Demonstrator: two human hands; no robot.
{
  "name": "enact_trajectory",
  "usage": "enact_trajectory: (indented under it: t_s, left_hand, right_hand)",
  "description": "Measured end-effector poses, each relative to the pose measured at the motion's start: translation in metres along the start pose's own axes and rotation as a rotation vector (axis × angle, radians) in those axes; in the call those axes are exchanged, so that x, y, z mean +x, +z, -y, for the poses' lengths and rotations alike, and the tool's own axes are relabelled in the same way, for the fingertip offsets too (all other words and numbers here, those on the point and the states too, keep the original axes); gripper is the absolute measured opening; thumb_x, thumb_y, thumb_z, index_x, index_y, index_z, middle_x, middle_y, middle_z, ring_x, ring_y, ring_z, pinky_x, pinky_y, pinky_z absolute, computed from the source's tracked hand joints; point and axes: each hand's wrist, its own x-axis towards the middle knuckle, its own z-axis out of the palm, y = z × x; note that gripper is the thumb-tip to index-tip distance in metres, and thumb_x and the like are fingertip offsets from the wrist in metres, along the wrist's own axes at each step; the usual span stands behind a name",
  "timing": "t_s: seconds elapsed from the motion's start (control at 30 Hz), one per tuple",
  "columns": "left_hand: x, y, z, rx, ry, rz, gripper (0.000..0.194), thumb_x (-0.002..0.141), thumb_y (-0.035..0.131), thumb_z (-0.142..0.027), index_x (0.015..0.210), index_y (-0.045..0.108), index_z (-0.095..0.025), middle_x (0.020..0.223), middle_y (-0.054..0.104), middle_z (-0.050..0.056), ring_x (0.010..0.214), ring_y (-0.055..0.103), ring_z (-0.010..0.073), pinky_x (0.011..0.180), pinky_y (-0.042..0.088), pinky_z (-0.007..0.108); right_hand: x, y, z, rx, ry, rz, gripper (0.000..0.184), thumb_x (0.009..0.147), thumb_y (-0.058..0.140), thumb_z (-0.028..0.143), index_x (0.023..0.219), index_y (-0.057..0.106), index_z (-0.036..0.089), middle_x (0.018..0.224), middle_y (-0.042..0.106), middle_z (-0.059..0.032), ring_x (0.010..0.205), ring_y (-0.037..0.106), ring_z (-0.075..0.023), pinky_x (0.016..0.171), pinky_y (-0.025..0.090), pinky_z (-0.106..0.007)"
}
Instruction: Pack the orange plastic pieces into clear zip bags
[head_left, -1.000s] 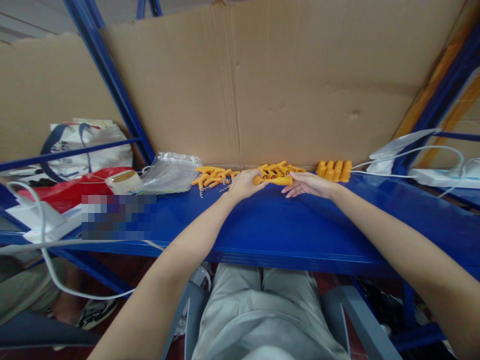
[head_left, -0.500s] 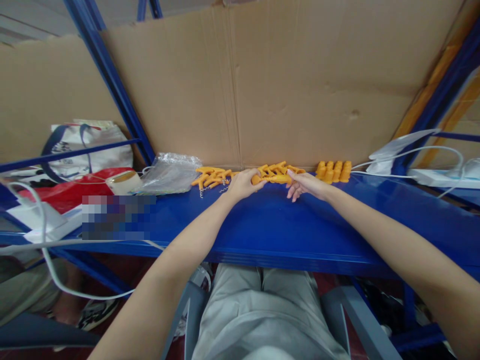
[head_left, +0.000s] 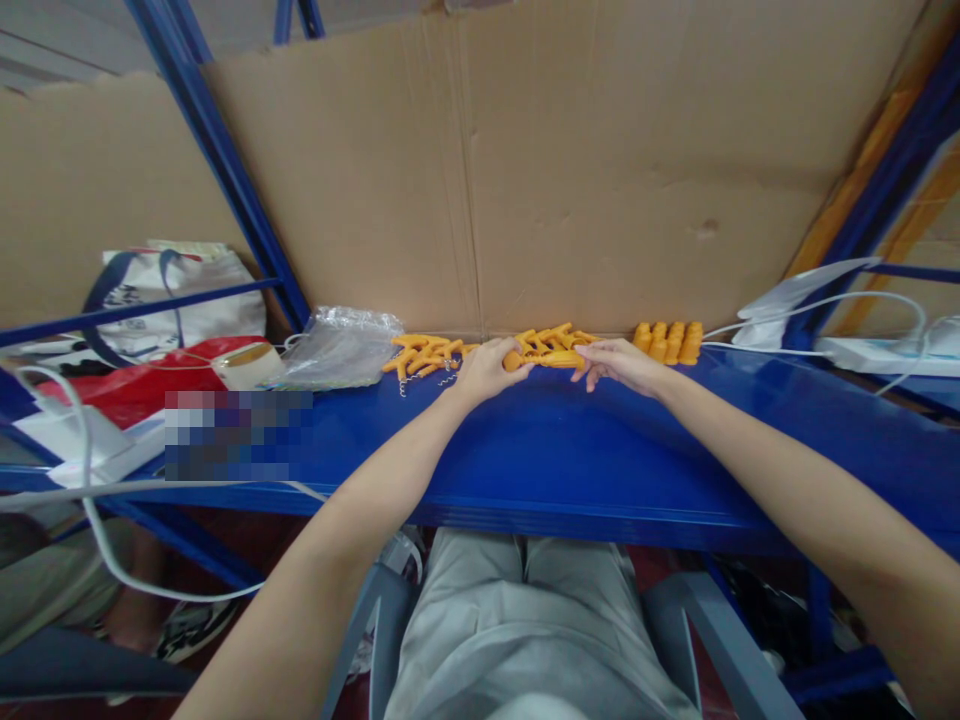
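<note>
My left hand [head_left: 486, 368] is closed round one end of an orange plastic handle piece [head_left: 546, 360] lying across the back of the blue shelf [head_left: 525, 450]. My right hand [head_left: 616, 363] pinches the other end of that piece with curled fingers. Just behind it lies a pile of orange forked plastic parts [head_left: 553, 340]. A second pile of orange parts with small metal corkscrews [head_left: 424, 355] lies left of my left hand. A row of orange caps [head_left: 667, 342] stands to the right of my right hand.
A cardboard sheet [head_left: 525, 170] forms the back wall. A clear plastic bag [head_left: 339, 345], a tape roll [head_left: 247, 362] and a red bag [head_left: 142, 385] lie at left. White cables and a power strip [head_left: 877, 355] sit at right. Another person's leg and shoe [head_left: 187, 620] show lower left.
The orange piece has been lifted slightly toward the back pile. My right hand has curled its fingers and closed on the piece's right end.
</note>
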Motion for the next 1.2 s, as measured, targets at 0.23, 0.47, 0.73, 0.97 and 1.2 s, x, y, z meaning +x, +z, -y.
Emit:
enact_trajectory:
  t_s: [0.23, 0.47, 0.73, 0.97, 1.2]
  left_hand:
    - [0.001, 0.002, 0.004, 0.003, 0.003, -0.02, 0.024, 0.08, 0.068, -0.041, 0.094, 0.066, -0.021, 0.093, 0.073, 0.005, 0.088, 0.067, 0.02, 0.074, 0.048, 0.027]
    - [0.002, 0.001, 0.005, -0.028, -0.02, 0.004, 0.024, 0.08, 0.069, -0.038, 0.095, 0.067, -0.019, 0.09, 0.073, 0.004, 0.081, 0.067, 0.018, 0.073, 0.048, 0.026]
    - [0.001, -0.003, -0.001, -0.007, 0.012, 0.011, 0.023, 0.079, 0.069, -0.036, 0.096, 0.067, -0.02, 0.095, 0.072, 0.006, 0.088, 0.066, 0.0196, 0.074, 0.047, 0.027]
    - [0.006, 0.001, -0.003, -0.225, -0.096, 0.034, 0.025, 0.077, 0.068, -0.041, 0.084, 0.064, -0.018, 0.066, 0.062, -0.003, 0.06, 0.054, 0.0121, 0.058, 0.039, 0.023]
    - [0.008, 0.003, -0.019, -0.364, -0.085, -0.005, 0.027, 0.076, 0.07, -0.043, 0.079, 0.062, -0.018, 0.056, 0.054, -0.006, 0.053, 0.048, 0.0098, 0.054, 0.035, 0.022]
  right_hand:
    - [0.003, -0.001, -0.003, -0.081, -0.023, 0.034, 0.043, 0.078, 0.069, 0.056, 0.087, 0.06, 0.016, 0.084, 0.073, -0.0101, 0.057, 0.063, -0.0125, 0.055, 0.05, -0.027]
    - [0.006, 0.005, -0.006, -0.208, -0.228, -0.023, 0.048, 0.066, 0.077, 0.058, 0.086, 0.054, 0.02, 0.067, 0.065, 0.0008, 0.05, 0.058, -0.0116, 0.051, 0.047, -0.026]
    - [-0.003, 0.003, 0.001, -0.173, -0.095, 0.075, 0.051, 0.069, 0.071, 0.065, 0.081, 0.058, 0.017, 0.078, 0.072, -0.0083, 0.051, 0.059, -0.0116, 0.05, 0.045, -0.026]
    - [-0.001, 0.013, 0.003, -0.459, -0.324, -0.181, 0.051, 0.082, 0.052, 0.07, 0.089, 0.057, 0.019, 0.066, 0.061, -0.0011, 0.056, 0.055, -0.0132, 0.055, 0.041, -0.025]
    - [0.002, 0.024, 0.01, -0.834, -0.508, -0.564, 0.048, 0.095, 0.034, 0.049, 0.06, 0.048, 0.021, 0.054, 0.053, -0.0053, 0.056, 0.052, -0.017, 0.057, 0.035, -0.028]
